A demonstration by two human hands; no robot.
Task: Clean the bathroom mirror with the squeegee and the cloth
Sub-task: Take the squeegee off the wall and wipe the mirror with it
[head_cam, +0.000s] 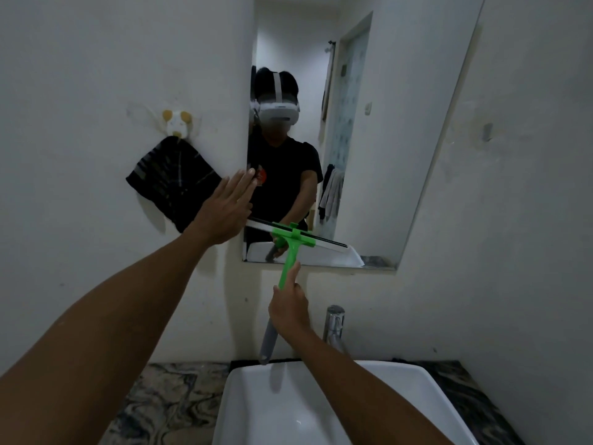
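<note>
The right hand [288, 308] has its fingers [293, 273] wrapped round the one squeegee [292, 248], index lying along the green stem; its grey handle end pokes out below the fist; the blade lies tilted across the lower part of the mirror [385, 155], its left end hidden behind the left hand [224, 210]; that hand is empty, fingers straight and together, tips at the mirror's left edge; one dark cloth [173, 184] hangs on a wall hook [176, 123] to the left; near, one white sink [401, 403], cut off below, and one tap [333, 326].
</note>
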